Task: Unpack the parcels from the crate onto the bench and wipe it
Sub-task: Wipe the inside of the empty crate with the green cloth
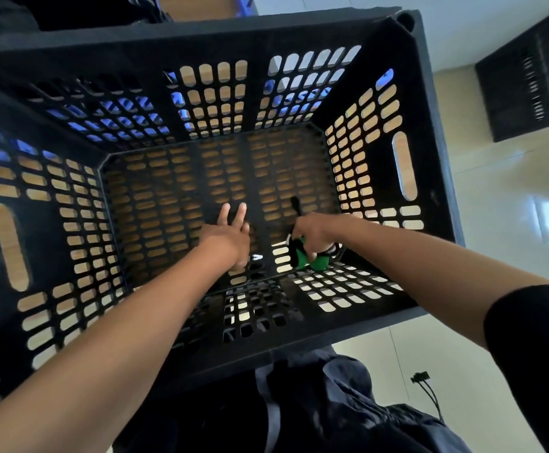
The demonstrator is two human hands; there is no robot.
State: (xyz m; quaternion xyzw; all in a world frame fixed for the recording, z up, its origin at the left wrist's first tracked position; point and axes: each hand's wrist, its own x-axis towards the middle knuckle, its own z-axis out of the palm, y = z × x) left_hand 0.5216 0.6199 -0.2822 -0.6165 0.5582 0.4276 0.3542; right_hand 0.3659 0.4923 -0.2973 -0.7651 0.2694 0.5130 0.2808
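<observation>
I look straight down into a deep black slotted crate. No parcels show on its perforated floor. My left hand lies flat on the floor near the front wall, fingers spread. Just to its right, my right hand is closed around a green and black cloth, bunched against the floor in the front right corner. A black strip of the cloth sticks up above my fist.
The crate stands on a wooden surface seen through its slots. Pale glossy floor tiles lie to the right, with a second black crate at the far right. A black cable end lies on the tiles at lower right.
</observation>
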